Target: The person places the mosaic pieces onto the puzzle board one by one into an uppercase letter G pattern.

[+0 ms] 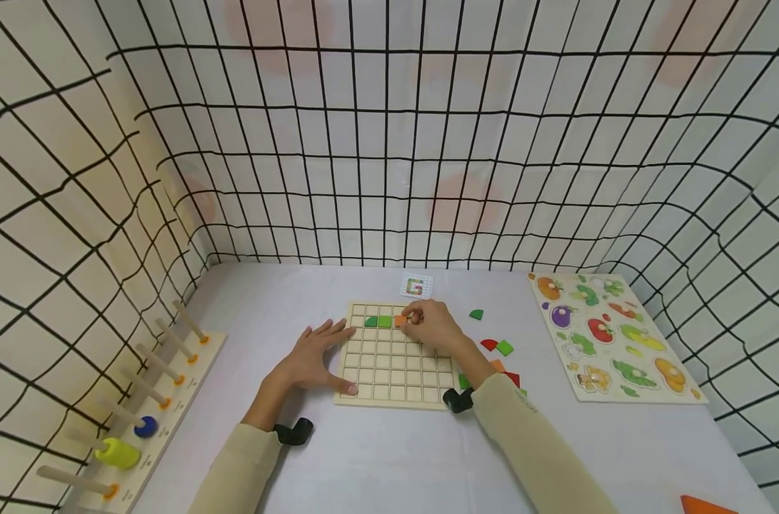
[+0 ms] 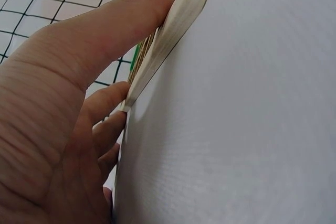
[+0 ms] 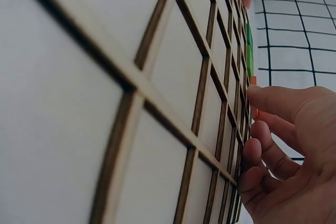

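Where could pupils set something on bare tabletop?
The white tabletop is bare between the beige sleeves, on the near side of the pale wooden grid board, and between the left hand and the pale peg board. Crowded: right of the grid, with loose green, red and orange pieces.

Wears long beige fabric sleeves point(image 1: 537, 450) on both arms, plus a small rounded black device point(image 1: 295, 432) at each wrist.

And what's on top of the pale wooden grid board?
A dark green quarter-circle piece and a light green square piece. The right hand pinches an orange piece there. I can't see what's under that hand.
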`<state>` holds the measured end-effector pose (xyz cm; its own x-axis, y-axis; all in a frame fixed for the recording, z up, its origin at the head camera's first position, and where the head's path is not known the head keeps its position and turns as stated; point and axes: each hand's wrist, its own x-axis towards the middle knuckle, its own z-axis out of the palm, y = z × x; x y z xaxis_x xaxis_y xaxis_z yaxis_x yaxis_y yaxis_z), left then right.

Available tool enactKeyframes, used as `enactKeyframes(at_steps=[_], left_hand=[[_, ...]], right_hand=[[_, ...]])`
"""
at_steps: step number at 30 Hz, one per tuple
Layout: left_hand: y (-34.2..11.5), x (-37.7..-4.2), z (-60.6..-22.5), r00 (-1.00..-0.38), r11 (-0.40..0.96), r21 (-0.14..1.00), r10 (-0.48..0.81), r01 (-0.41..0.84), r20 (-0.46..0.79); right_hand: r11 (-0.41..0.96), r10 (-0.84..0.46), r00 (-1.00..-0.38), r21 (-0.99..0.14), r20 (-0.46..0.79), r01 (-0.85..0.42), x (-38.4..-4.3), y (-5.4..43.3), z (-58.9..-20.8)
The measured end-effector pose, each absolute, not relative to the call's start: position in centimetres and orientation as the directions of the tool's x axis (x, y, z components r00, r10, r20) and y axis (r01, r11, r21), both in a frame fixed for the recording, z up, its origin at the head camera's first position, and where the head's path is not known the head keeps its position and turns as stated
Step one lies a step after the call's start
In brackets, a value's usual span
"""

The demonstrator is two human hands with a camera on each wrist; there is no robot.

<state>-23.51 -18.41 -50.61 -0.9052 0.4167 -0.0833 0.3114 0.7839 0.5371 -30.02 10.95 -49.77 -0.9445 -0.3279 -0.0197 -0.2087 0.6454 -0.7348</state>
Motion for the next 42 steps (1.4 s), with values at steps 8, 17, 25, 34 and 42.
enactKeyframes(at_steps=[8,17,25,34,42], left_hand=[[-18.3,-23.6,-50.7,-0.905,0.789,0.529,0.417,0.312,-0.088],[-18.4,-23.8,-50.8,-0.903,0.786,0.529,0.422,0.319,-0.082],[-18.4,-23.7,-50.8,-0.903,0.784,0.532,0.422,0.319,-0.081],[-18.2,-23.8,-50.9,-0.9,0.785,0.524,0.429,0.33,-0.075],[-18.4,-23.9,-51.1,-0.901,0.793,0.513,0.426,0.328,-0.082]], right_hand=[[0.668,-0.316,-0.948,-0.718,-0.038,-0.194,-29.8,10.5,-49.7],[0.656,-0.305,-0.951,-0.733,-0.041,-0.179,-29.8,10.6,-49.6],[0.606,-0.332,-0.943,-0.766,0.003,-0.216,-29.3,11.4,-49.4],[0.604,-0.306,-0.951,-0.764,0.04,-0.226,-29.0,14.0,-48.9],[0.663,-0.252,-0.967,-0.723,0.031,-0.196,-28.7,17.6,-48.2]])
